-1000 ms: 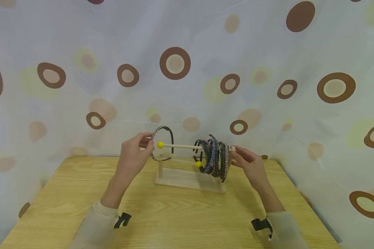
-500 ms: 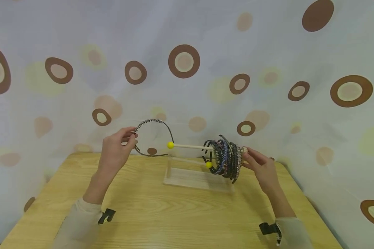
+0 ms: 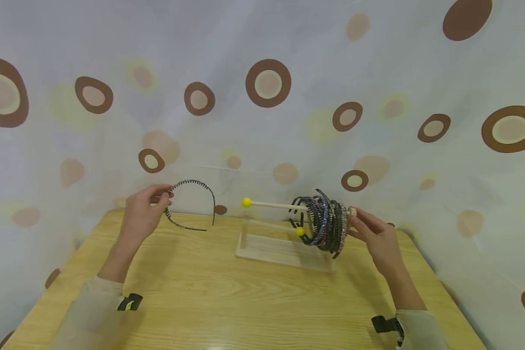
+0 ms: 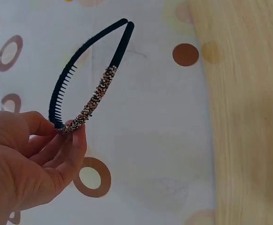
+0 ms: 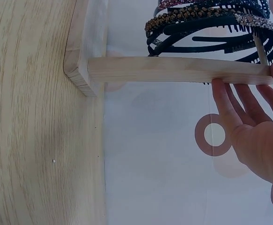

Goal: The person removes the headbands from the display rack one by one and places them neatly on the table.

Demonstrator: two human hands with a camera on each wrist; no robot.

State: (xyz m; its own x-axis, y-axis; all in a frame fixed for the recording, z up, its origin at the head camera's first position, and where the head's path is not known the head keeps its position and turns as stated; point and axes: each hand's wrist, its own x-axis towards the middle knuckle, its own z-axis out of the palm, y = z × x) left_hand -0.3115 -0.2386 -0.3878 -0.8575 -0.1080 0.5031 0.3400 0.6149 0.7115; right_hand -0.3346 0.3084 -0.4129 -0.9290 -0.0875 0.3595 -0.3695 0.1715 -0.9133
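Note:
My left hand [image 3: 145,211] pinches a black toothed headband [image 4: 99,91] with a glittery beaded band, holding it up left of the rack. In the left wrist view thumb and fingers meet at the headband's beaded middle, its two ends pointing away. At the right, my right hand [image 3: 381,243] grips the top of the wooden rack's upright post [image 5: 173,70], thumb on one side and fingers on the other. Several glittery headbands [image 3: 325,221] hang bunched on the rack's rod [image 3: 275,205] near that post. A yellow ball [image 3: 246,202] caps the rod's left end.
The rack's flat base [image 3: 284,253] stands on the wood-grain table [image 3: 245,306] near its back edge. A second yellow ball [image 3: 300,231] shows below the rod, in front of the bunched headbands. A spotted curtain [image 3: 271,136] hangs right behind the table.
My left hand has drawn the headband leftward off the yellow-tipped end of the rod and away from the rack. My right hand stays at the post while the head view shifts slightly.

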